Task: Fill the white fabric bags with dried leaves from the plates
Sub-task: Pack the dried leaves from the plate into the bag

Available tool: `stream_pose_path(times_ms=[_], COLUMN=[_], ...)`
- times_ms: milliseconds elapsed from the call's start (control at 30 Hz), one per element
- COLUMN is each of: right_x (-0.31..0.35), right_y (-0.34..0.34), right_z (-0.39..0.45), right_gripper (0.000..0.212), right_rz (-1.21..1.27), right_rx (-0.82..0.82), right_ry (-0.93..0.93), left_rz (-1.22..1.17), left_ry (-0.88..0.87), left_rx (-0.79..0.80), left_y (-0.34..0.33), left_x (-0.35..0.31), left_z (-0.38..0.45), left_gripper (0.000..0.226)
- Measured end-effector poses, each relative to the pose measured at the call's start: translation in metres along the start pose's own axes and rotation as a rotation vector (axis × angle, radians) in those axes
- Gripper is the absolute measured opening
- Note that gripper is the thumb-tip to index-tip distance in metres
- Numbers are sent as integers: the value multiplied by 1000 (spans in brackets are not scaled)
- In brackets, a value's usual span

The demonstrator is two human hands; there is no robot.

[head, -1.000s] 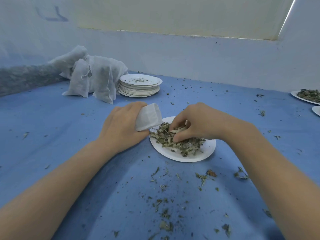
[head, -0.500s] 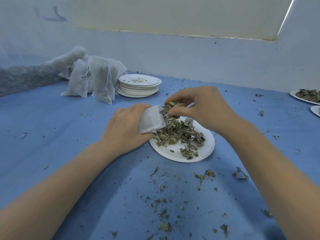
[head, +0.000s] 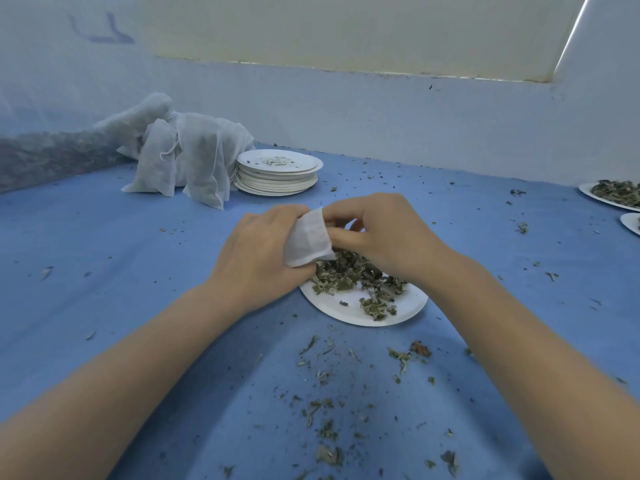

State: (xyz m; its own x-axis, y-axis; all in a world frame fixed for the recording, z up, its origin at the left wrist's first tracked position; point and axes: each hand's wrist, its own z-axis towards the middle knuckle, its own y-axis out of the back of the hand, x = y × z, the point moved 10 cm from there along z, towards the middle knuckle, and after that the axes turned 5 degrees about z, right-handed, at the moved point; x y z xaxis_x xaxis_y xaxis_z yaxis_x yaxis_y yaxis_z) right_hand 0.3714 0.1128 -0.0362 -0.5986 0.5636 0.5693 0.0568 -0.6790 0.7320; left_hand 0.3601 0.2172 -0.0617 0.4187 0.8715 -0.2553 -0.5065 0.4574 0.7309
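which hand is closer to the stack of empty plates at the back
Left. The left hand, holding the small white bag, sits just in front of the stack of plates; the right hand is in front and farther right.

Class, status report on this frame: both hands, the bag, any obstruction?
Left hand grips small white bag over leaf plate. Right hand pinching at bag mouth. Nothing blocking.

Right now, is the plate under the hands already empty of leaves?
No, the plate still carries a pile of dried leaves just below the white fabric bag.
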Motion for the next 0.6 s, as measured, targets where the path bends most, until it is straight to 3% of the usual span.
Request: stream_pose_path(times_ms=[133,267,400,533,600], right_x=[4,5,4,-7,-5], right_y=[-12,-13,-2,13,15], right_z=[-7,-10,-3,0,-1], right_gripper=[27,56,43,20,20], right_rz=[108,124,45,300,286], right_rx=[248,333,178,-23,-86], right_ry=[-41,-44,17,-43,-36], left_rz=[-23,-65,-69,-41,-42], left_ry=[44,107,84,52,52], left_rx=[-29,-29,-22,0,14], left_y=[4,6,6,2,0], left_x=[4,9,7,3,1], left_z=[0,0,1,1,0], left_gripper=[51,53,54,56,57])
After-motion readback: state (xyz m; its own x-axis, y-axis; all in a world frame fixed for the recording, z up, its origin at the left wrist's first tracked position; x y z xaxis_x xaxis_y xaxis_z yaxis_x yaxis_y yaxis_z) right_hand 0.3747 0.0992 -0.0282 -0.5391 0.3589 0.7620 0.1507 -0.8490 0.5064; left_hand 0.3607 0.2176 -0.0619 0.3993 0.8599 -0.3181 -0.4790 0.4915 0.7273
